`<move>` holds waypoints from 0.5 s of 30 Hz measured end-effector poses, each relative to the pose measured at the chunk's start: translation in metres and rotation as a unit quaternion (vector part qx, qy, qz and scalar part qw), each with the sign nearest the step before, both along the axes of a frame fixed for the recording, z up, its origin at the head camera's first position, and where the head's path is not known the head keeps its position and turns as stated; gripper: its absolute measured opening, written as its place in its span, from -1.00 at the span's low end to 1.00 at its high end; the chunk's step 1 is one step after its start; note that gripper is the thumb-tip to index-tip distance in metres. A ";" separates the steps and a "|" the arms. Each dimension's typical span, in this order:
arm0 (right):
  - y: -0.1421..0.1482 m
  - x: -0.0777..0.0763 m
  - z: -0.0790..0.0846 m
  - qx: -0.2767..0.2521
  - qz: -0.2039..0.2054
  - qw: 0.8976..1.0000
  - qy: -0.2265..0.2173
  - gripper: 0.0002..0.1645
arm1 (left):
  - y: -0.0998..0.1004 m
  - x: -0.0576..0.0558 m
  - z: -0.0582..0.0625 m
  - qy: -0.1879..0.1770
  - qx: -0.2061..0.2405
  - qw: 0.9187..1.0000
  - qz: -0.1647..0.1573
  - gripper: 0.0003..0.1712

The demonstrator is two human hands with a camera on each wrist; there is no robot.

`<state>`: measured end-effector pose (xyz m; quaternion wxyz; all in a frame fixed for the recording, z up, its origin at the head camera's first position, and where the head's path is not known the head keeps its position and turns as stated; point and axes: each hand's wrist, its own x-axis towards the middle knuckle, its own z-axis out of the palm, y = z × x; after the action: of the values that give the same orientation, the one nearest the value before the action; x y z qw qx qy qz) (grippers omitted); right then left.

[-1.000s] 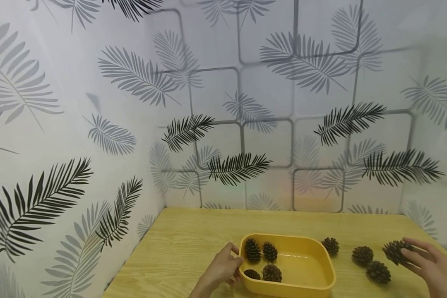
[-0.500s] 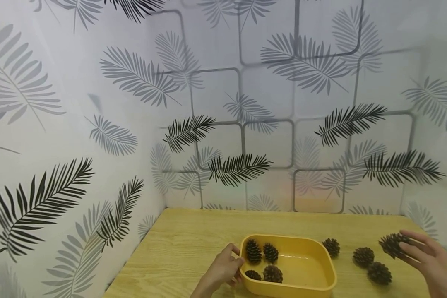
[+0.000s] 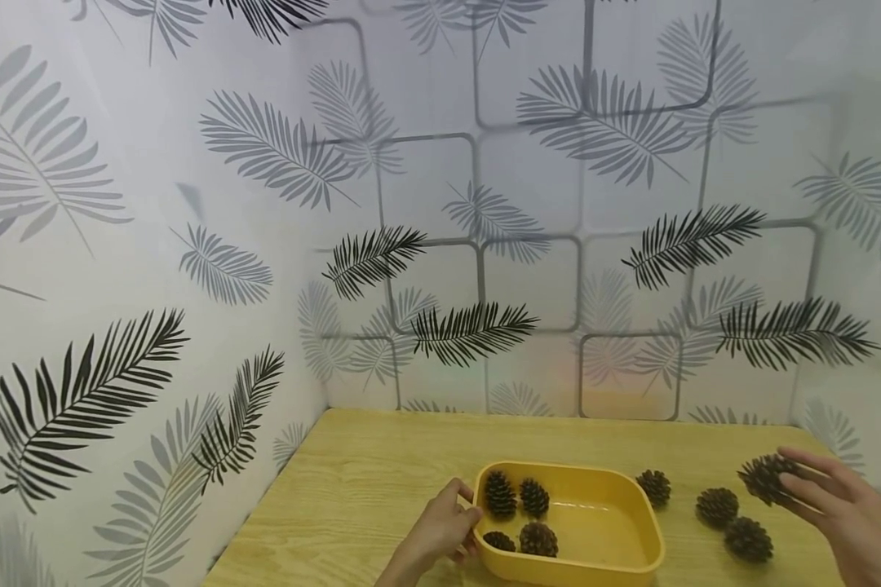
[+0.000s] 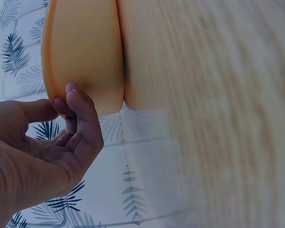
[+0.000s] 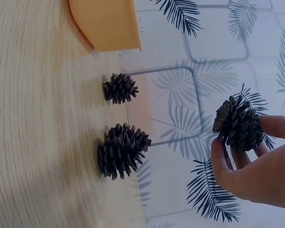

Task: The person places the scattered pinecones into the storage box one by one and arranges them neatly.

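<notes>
The wood-grained surface [image 3: 367, 473] carried a yellow tub [image 3: 605, 530]; toward the right edge lay one pine cone [image 3: 655, 488] just beside the tub, then a second cone [image 3: 717, 508] and a third cone [image 3: 749, 540], close together.

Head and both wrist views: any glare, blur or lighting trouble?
Head: small glare spots in the yellow tray, otherwise fairly even light; left wrist: scene turned sideways, left hand dim, wood grain on the table soft; right wrist: also sideways, held pinecone dark against the brighter backdrop.
</notes>
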<state>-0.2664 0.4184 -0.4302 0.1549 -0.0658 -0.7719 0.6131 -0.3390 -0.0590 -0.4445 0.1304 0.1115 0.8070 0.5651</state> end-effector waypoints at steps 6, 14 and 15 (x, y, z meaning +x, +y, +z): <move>-0.012 0.009 0.010 0.017 0.038 0.999 0.023 -0.54 | -0.001 0.001 0.000 0.004 0.002 1.000 -0.001 -0.83; -0.014 0.004 0.008 -0.049 0.062 0.997 0.016 -0.45 | -0.001 0.002 0.000 0.009 0.004 1.000 -0.005 -0.83; -0.016 0.004 0.009 -0.058 0.064 0.996 0.023 -0.48 | -0.001 0.002 0.000 0.008 0.004 1.000 -0.005 -0.83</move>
<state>-0.2627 0.4024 -0.4209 0.1292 -0.0109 -0.7335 0.6672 -0.3374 -0.0601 -0.4443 0.1258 0.1207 0.8052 0.5668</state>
